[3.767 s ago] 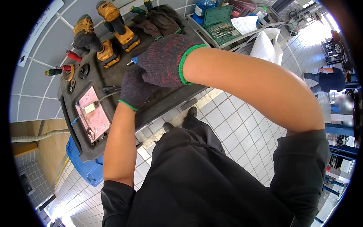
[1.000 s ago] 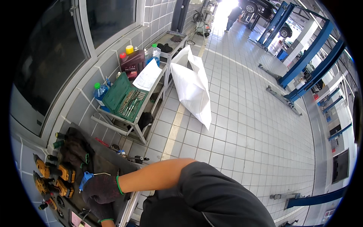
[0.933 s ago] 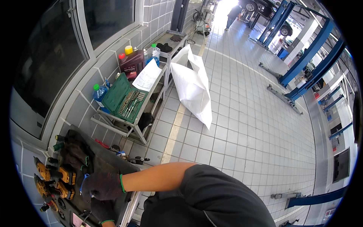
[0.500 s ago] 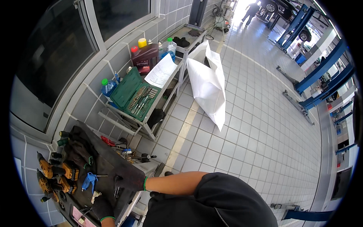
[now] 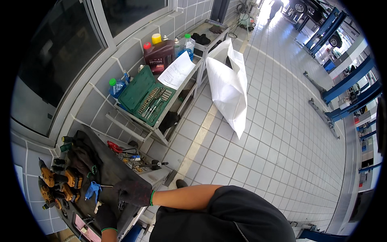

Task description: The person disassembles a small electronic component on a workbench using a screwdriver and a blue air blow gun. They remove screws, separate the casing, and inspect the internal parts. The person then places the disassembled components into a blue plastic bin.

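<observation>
My left hand (image 5: pixel 106 218), in a dark glove with a green cuff, is over the black mat of a workbench (image 5: pixel 108 164). Its fingers are closed at a small pale piece (image 5: pixel 98 207), whose kind I cannot make out. My right hand (image 5: pixel 136 192), gloved the same way, is bent over the bench's near edge. A small black object (image 5: pixel 121 205) shows below its fingers; whether they grip it is hidden. A blue air blow gun (image 5: pixel 93 190) with a thin metal nozzle lies just beyond both hands. Beside my left hand is a pink-lined tray (image 5: pixel 80 224).
Yellow-and-black cordless drills (image 5: pixel 60 177) stand at the bench's far side. A dark cloth (image 5: pixel 82 155) lies near them. Farther on, a cart carries a green socket set (image 5: pixel 151 101), papers (image 5: pixel 176 71) and bottles. A white bag (image 5: pixel 227 82) stands on the tiled floor. Blue lifts (image 5: pixel 350 80) rise at right.
The view has shifted slightly, moving the cart and bag a little right in the picture. Both hands stay at nearly the same spot over the bench.
</observation>
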A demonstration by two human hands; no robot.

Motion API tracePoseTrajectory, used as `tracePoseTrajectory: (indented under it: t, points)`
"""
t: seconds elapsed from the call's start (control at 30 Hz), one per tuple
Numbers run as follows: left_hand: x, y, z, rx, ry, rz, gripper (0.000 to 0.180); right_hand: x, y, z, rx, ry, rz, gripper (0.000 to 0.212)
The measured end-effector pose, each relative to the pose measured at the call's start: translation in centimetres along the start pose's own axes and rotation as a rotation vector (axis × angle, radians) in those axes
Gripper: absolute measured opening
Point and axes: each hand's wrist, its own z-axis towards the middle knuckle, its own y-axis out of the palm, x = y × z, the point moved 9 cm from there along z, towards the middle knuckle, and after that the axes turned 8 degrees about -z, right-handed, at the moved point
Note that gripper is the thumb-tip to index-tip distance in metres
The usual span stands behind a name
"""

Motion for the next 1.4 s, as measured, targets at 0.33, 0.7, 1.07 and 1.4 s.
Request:
tracePoseTrajectory:
  t: [0.33, 0.7, 1.07, 1.4]
  points:
    - [-1.8, 0.4, -0.3, 0.028, 0.093, -0.11, 0.026, 2.2, 1.9, -0.4, 0.108, -0.18, -0.075, 0.033]
    - [-6.3, -3.2, -5.6, 0.258, -0.079, -0.775, 0.022, -1.4, 0.7, -0.4, -0.007, -0.146, -0.208, 0.032]
    - [-4.8, -3.2, -5.1, 0.344, 0.018, -0.653, 0.038, -1.6, 3.4, 1.5, 0.056, -0.196, -0.28, 0.031]
    - [-8.5, -1.0, -4.1, 0.269, -0.109, -1.027, 0.033, -1.9, 3.3, 2.0, 0.084, -0.119, -0.242, 0.032]
